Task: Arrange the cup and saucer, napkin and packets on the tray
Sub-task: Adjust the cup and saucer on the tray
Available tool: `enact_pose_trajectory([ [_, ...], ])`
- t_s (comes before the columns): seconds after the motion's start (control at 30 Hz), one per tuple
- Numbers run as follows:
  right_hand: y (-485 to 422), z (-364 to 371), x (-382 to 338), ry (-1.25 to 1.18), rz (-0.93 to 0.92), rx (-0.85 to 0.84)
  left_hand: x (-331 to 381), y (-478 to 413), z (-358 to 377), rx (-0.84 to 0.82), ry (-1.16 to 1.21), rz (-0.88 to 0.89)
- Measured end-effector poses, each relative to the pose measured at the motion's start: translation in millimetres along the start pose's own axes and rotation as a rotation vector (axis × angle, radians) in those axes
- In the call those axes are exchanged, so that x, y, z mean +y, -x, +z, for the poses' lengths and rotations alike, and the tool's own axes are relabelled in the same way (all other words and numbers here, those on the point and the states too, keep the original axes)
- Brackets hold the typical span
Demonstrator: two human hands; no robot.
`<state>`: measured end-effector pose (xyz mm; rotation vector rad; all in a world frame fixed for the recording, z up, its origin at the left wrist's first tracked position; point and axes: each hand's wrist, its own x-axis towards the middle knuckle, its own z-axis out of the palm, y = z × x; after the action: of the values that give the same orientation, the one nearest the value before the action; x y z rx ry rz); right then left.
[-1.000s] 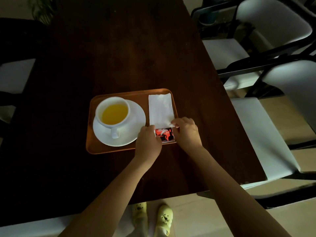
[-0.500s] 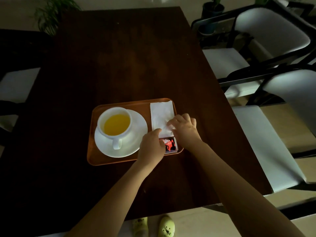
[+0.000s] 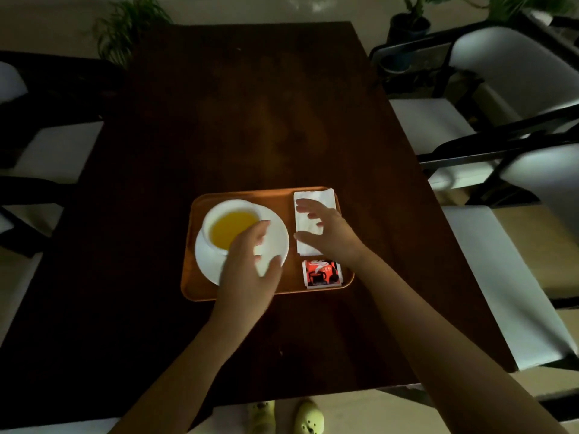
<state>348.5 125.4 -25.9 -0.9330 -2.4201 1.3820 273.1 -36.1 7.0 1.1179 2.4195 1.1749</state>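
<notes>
Your left hand (image 3: 247, 270) and right hand (image 3: 329, 230), grips open and empty, hover over saucer (image 3: 275, 242) and napkin (image 3: 313, 227); packets (image 3: 322, 273) lie near-right on the tray (image 3: 194, 277), chairs (image 3: 488, 277) flanking the counter (image 3: 250, 120).

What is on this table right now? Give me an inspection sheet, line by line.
Surface: dark wooden table, bare around the tray.
Job's things: orange rectangular tray holds a white cup of yellow drink on a white round saucer, a white folded napkin and red-and-black packets nearer the person than the napkin.
Clutter: nothing seen.
Grip: left hand open over the saucer; right hand open over the napkin; neither holds anything.
Cables: nothing seen.
Surroundings: white-cushioned black-framed chairs, potted plants, yellow slippers.
</notes>
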Motion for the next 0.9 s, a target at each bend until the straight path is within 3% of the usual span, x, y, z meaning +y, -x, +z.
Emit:
enact_pose_trajectory([
  [0.13, -9.2, 19.7, -15.4, -0.038, 0.029, -0.173, -35.7, -4.1, -38.8, 0.154, 0.049, -0.240],
  [0.23, -13.4, 35.4, -21.1, -0.089, 0.075, -0.261, -57.5, -14.6, -46.6, 0.102, 0.203, -0.409],
  [0.4, -24.9, 48.4, -29.0, -0.109, 0.049, -0.327, -81.6, -34.9, -35.3, -0.012, 0.423, -0.514],
  [0.67, -40.3, 46.6, -27.7, -0.108, -0.034, -0.441, -94.2, -30.9, -22.1, -0.114, 0.454, -0.339],
  [0.9, -39.3, 50.5, -17.1, -0.132, -0.069, -0.373, -104.6, -26.4, -2.0, -0.045, 0.378, -0.189],
])
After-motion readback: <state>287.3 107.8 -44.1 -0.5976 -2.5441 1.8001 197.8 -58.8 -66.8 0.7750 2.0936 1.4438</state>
